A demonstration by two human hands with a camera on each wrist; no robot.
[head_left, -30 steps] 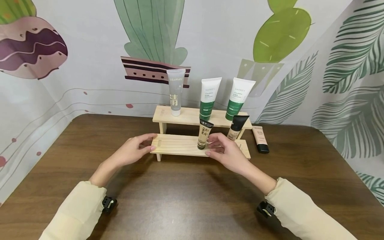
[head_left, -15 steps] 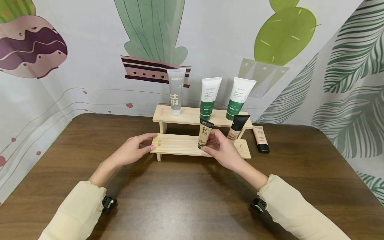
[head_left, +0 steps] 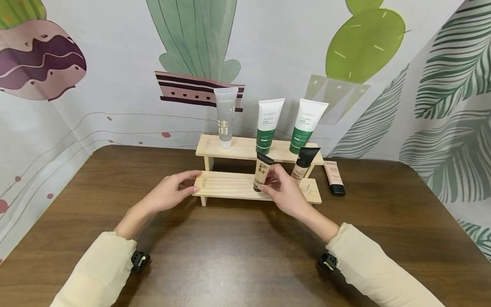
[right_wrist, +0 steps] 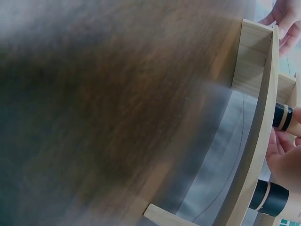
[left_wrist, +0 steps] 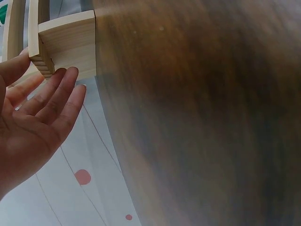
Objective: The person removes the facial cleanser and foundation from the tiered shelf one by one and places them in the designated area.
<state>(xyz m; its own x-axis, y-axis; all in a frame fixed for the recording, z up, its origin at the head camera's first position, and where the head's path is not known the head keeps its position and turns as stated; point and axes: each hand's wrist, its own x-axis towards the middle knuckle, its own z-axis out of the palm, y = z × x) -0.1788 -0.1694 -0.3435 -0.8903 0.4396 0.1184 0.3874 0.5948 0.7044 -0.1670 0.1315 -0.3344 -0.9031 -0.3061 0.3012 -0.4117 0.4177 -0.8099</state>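
My left hand grips the left end of the lower step of a two-tier wooden stand, thumb in front and forefinger behind. In the left wrist view that hand has its thumb on the wood and the other fingers extended. With thumb and fingers, my right hand pinches a small beige tube with a black top, which stands on the lower step. Right of it, a beige tube with a tall black end leans on the same step, partly behind the hand.
On the upper step stand a grey tube and two white-and-green tubes. A pink BB tube lies on the brown table right of the stand. Behind hangs a patterned cloth.
My right hand has moved a little left, from beside the small beige tube to pinching it. The left hand has stayed at the stand's left end.
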